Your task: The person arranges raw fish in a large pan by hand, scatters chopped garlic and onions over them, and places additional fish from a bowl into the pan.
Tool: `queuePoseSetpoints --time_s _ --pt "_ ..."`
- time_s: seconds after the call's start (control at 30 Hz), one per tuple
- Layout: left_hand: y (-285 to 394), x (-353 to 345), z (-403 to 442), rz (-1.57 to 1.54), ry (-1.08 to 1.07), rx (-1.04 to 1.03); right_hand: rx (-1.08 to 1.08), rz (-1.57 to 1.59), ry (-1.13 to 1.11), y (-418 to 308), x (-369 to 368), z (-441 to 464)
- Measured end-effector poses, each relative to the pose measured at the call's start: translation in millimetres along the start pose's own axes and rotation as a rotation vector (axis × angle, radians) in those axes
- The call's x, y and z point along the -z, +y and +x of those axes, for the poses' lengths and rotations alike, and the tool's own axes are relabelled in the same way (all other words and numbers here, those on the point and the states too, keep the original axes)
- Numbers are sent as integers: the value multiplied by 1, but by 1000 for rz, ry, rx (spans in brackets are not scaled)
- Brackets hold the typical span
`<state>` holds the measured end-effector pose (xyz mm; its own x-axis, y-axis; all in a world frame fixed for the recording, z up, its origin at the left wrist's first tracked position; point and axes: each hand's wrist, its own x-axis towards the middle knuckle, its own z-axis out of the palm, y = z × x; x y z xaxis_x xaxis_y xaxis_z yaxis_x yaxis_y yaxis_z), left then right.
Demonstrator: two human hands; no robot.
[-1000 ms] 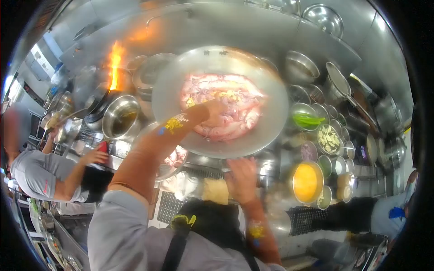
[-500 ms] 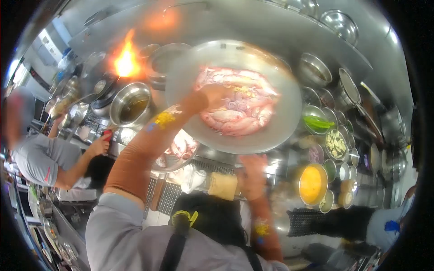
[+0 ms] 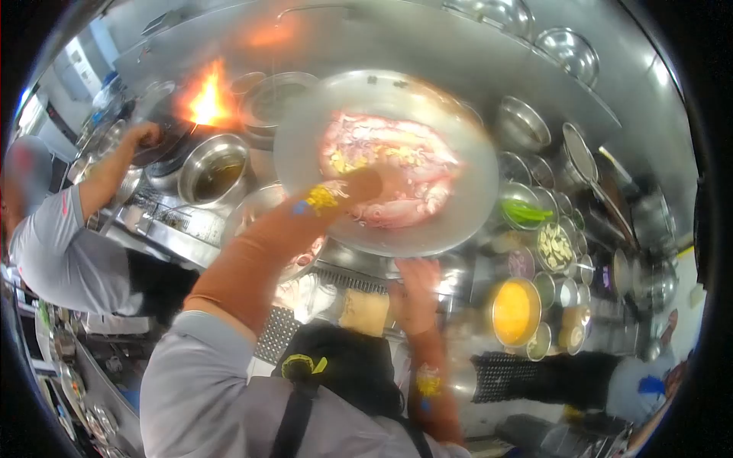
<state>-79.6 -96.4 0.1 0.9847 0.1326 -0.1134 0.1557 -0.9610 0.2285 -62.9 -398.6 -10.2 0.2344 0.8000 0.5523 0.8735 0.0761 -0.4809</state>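
A wide steel pan [image 3: 301,156] dominates the view; all clock directions run from its middle. Pink seafood [image 3: 405,214] lies in a mound inside, covering the centre. A steel pot [image 3: 220,149] sits at 9 o'clock, yellow liquid [image 3: 515,313] between 4 and 5. Just outside the rim towards 6, the right hand [image 3: 417,294] extends its fingers; contact is unclear. The left hand [image 3: 393,183], blurred, is at the seafood, its grip impossible to tell. Yellow bits [image 3: 347,159] dot the mound near 9.

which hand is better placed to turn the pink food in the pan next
Probably the left hand: it is in the pan at the pink food; the right hand is outside it, on the near side.
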Motion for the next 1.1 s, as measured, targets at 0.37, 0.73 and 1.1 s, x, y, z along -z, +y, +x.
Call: queuePoseSetpoints --time_s 0.37,0.73,1.1 --pt "14 125 -57 -152 596 -66 26 7 9 2 1 0" --pt "-50 -13 -50 -250 276 28 31 -5 12 4 0 -4" --pt "-45 1 -83 3 394 15 23 -26 -31 7 -3 -2"
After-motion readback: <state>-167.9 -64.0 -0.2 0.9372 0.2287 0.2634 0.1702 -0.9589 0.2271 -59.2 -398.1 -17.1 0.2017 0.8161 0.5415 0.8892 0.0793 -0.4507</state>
